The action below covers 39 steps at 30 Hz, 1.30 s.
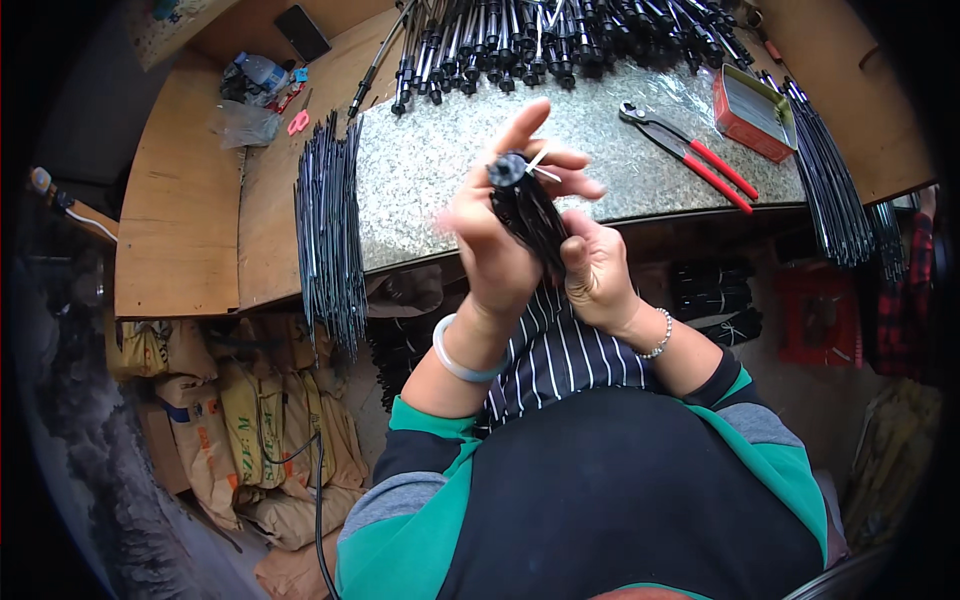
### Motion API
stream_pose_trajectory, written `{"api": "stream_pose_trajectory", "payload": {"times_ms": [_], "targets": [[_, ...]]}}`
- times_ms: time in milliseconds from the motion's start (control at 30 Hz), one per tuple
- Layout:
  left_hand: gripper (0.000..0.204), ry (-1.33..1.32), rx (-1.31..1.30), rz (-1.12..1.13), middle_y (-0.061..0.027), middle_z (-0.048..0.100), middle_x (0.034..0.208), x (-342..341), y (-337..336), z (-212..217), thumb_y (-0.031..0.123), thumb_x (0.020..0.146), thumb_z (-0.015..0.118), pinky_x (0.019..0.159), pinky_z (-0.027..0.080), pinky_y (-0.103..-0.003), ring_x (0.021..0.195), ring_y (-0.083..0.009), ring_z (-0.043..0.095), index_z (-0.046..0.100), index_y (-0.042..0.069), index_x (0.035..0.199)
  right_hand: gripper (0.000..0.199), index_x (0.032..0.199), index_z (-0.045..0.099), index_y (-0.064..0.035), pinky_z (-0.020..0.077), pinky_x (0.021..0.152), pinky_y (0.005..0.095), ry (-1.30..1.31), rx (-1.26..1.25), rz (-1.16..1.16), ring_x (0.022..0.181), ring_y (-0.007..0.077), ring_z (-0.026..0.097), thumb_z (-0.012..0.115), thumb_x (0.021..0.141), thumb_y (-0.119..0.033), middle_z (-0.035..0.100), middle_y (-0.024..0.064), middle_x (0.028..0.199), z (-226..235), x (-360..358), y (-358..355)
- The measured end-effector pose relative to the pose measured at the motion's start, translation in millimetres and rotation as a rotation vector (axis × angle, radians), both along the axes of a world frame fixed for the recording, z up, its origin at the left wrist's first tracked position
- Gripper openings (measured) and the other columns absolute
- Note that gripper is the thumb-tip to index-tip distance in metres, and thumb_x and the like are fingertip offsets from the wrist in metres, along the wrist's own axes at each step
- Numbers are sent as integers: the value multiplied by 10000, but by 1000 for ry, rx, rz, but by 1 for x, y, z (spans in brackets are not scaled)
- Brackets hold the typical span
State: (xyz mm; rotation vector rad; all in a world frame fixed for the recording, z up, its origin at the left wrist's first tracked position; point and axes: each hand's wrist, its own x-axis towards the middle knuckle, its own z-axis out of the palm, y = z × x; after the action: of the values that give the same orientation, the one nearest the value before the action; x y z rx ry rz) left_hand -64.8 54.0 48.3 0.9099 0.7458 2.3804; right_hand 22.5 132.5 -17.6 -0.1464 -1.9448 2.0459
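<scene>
A dark bundle of what look like slim black pieces (530,220), with a round black end and a thin white tie, is held above the near edge of the stone-topped table (420,200). My right hand (602,268) is closed around its lower end, thumb on top. Against the bundle's left side rests the palm of my left hand (498,240). Its fingers are stretched out and apart beyond the white tie, and its thumb is blurred. The far side of the bundle is hidden by my hands.
Many black-tipped metal rods (490,50) are heaped at the back. Thin black rods (330,220) overhang the left edge, more (825,170) the right. Red-handled cutters (695,160) and a red tin (752,115) lie right; pink scissors (298,122) left. Sacks (270,430) stand below.
</scene>
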Motion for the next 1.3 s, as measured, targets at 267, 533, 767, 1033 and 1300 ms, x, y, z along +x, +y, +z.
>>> {"api": "stream_pose_trajectory", "payload": {"times_ms": [267, 533, 767, 1033, 1300], "targets": [[362, 226, -629, 428, -99, 635, 869, 27, -14, 2, 3, 780, 657, 599, 472, -246, 676, -133, 570, 559, -15, 1127, 369, 936, 618, -38, 430, 626, 324, 545, 345, -389, 698, 201, 515, 579, 905, -403, 601, 75, 824, 18, -12, 6], [284, 725, -472, 521, -81, 617, 867, 25, -16, 0, -3, 803, 608, 568, 450, -251, 629, -117, 514, 580, -10, 1086, 260, 948, 631, -34, 453, 693, 308, 635, 1046, -366, 721, 191, 499, 647, 860, -279, 571, 95, 812, 80, 16, 43], [274, 275, -560, 474, 3, 526, 677, 14, -32, -2, -22, 856, 535, 477, 338, -174, 515, -50, 415, 580, -2, 1125, 172, 903, 614, -49, 456, 690, 305, -57, 1257, -582, 811, 221, 530, 679, 810, -178, 596, 85, 902, 14, 29, 144], [230, 222, -546, 479, 13, 517, 677, 7, -21, 1, -42, 861, 500, 460, 307, -176, 501, -42, 393, 629, 13, 1043, 191, 978, 609, -64, 453, 710, 311, -246, 1266, -471, 783, 218, 542, 654, 822, -164, 527, 83, 954, 20, 44, 163], [210, 233, -591, 552, 2, 541, 714, -4, -17, -3, -48, 847, 517, 515, 324, -182, 567, -54, 406, 639, 10, 1009, 189, 873, 627, -61, 441, 573, 273, 202, 1502, -302, 653, 159, 487, 732, 740, -145, 505, 55, 988, 109, 51, 84]]}}
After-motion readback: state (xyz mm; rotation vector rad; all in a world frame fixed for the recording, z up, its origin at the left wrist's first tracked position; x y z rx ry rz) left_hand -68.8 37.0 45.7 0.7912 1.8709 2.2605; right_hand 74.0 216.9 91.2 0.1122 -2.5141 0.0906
